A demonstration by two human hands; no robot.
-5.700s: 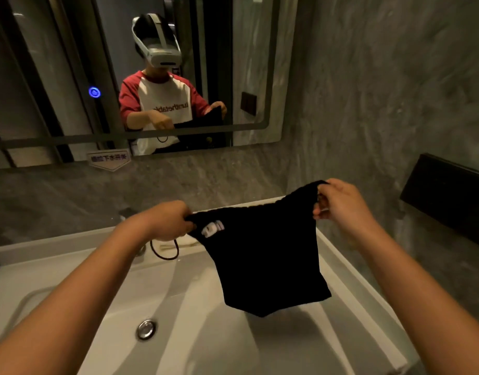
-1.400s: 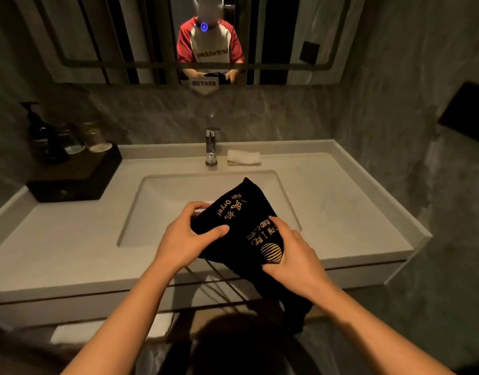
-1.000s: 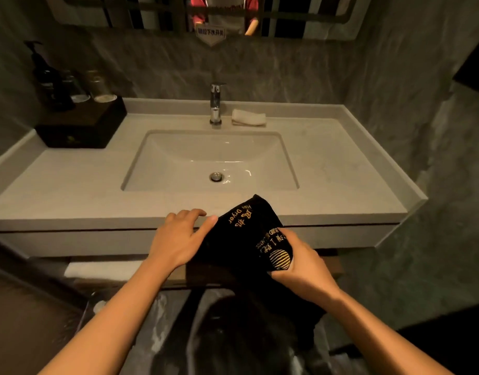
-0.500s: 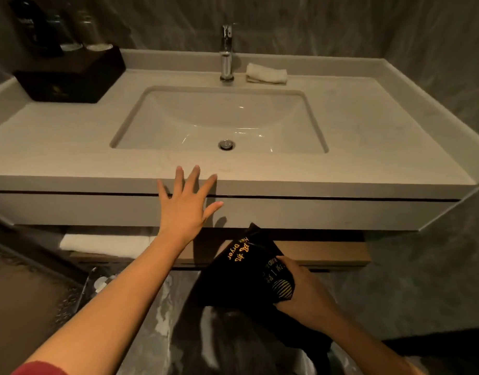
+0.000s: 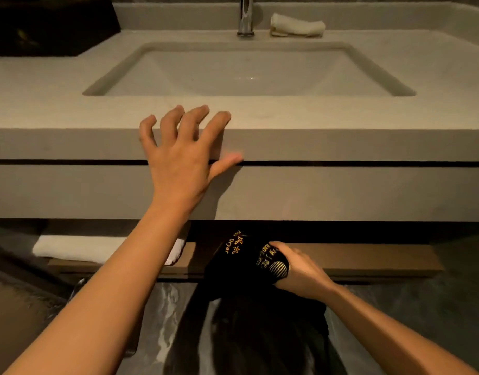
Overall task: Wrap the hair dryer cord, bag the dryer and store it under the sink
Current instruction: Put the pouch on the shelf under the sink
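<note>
**Bag going under the counter**

My left hand point(image 5: 183, 169) is resting spread open against the front edge of the counter point(image 5: 341, 142), fingertips curling over the top, thumb along the dark seam. My right hand point(image 5: 300, 269) is gripping the black dryer bag point(image 5: 241, 261), fingers closed around it, holding it low at the wooden shelf point(image 5: 368, 259) below the sink point(image 5: 249, 74). A folded white towel point(image 5: 78, 249) is lying on that shelf to the left of the bag.

One hand braced, one hand gripping

Your left hand point(image 5: 183, 163) is spread, fingertips hooked over the counter point(image 5: 70, 115) edge, arm extended; your right hand point(image 5: 300, 269) is lower, fingers curled tight around the black dryer bag point(image 5: 241, 263).
</note>
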